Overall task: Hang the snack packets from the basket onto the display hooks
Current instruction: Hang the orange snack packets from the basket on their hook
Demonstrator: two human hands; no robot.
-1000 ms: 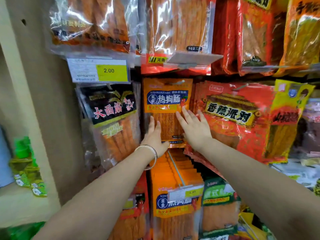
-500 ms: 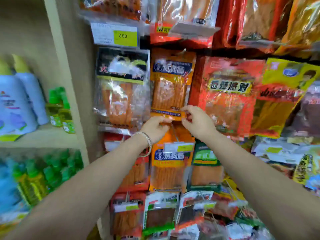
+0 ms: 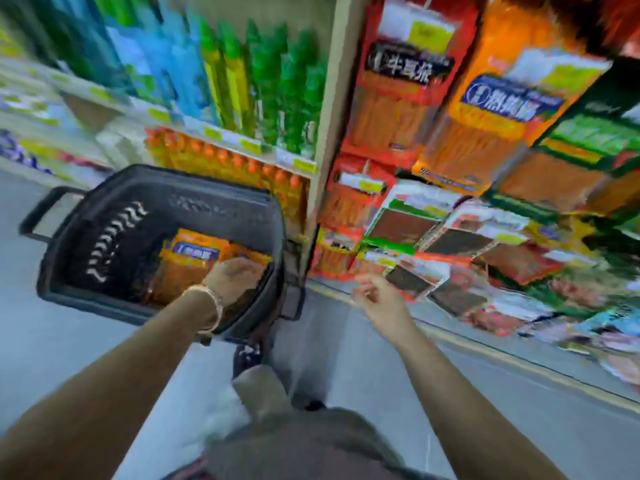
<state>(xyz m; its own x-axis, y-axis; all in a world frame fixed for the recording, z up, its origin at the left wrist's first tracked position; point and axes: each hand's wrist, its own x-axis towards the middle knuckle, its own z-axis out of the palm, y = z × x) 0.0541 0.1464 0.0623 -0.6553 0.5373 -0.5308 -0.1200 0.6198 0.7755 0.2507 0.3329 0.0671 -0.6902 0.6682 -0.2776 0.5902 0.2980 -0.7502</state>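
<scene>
A dark plastic basket (image 3: 166, 178) is seen standing on the grey floor (image 3: 381, 375) at the left, its handle (image 3: 38, 216) folded outward on the far left side. Orange snack packets (image 3: 188, 261) are seen lying in the bottom of the basket, the topmost one marked by a blue label. The left hand (image 3: 235, 275) is lowered into the basket and is laid against the right part of these packets; because the picture is smeared, it cannot be told whether a packet is gripped or only touched. A pale bracelet (image 3: 211, 303) is worn on the left wrist. The right hand (image 3: 377, 299) is held in the air to the right of the basket, apart from it, with the fingers loosely curled and nothing held in them. Rows of hanging packets (image 3: 495, 109) in orange, red and green are shown on the display at the right, with small price tags fixed in front of them. Green and blue bottles (image 3: 270, 81) are ranged on a shelf behind the basket, with orange-capped ones below. A dark shoe (image 3: 247, 355) and a grey trouser leg (image 3: 263, 393) are seen between the two forearms.
</scene>
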